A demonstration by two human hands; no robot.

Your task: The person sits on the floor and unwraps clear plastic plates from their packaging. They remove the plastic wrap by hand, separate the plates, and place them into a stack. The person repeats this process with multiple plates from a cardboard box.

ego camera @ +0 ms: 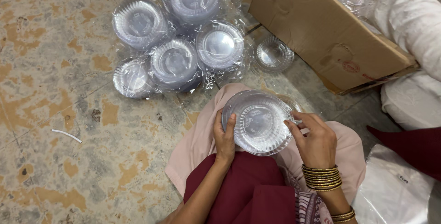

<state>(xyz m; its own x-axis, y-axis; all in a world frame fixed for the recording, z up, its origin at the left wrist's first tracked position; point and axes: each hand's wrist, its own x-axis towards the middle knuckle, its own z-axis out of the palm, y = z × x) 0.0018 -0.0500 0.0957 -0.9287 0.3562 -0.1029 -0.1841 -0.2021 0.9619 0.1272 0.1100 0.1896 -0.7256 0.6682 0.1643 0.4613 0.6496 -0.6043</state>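
I hold a stack of clear plastic bowls (259, 122) with fluted rims over my lap. My left hand (225, 136) grips the stack's left edge, thumb on the rim. My right hand (313, 140) holds the right edge with fingertips on the top bowl's rim; gold bangles circle that wrist. The stack is tilted toward me. A pink cloth (202, 136) on my knee lies under it.
Several wrapped packs of clear bowls (177, 63) lie on the mottled stone floor ahead. One loose bowl (274, 54) sits by an open cardboard box (321, 31) holding more bowls. A person in white (409, 26) sits at right. Flat plastic bags (395, 192) lie bottom right.
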